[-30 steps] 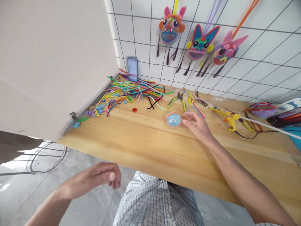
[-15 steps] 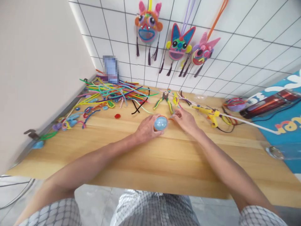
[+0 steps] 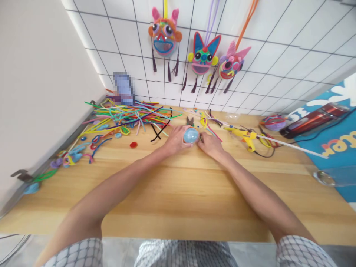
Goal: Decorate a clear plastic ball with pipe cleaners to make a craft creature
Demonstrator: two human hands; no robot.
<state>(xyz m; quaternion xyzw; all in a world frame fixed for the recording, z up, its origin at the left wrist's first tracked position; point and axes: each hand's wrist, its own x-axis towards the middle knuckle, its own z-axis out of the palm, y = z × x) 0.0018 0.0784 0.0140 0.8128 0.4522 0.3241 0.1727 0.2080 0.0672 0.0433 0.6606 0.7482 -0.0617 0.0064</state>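
My left hand (image 3: 177,140) is wrapped around the left side of a shiny light-blue ball (image 3: 190,136) with an orange rim along its upper edge. Against the ball's right side, my right hand (image 3: 210,144) has its fingers pinched together; what sits between them is hidden. Just beyond the ball, the dark jaws of the pliers (image 3: 190,121) show, while their handles are covered by my hands and the ball. A pink strand (image 3: 214,132) lies behind my right hand.
Colourful pipe cleaners (image 3: 130,115) pile up at the back left, near a red disc (image 3: 134,145). To the right are a yellow glue gun (image 3: 244,136) with a long white stick, scissors (image 3: 265,140) and a red thermos (image 3: 314,119). Decorated masks (image 3: 202,55) hang on the tiled wall.
My right hand has moved left, right up against the ball. The orange strand at its fingertips is no longer visible. The pliers' handles are now covered, and the view has shifted slightly.
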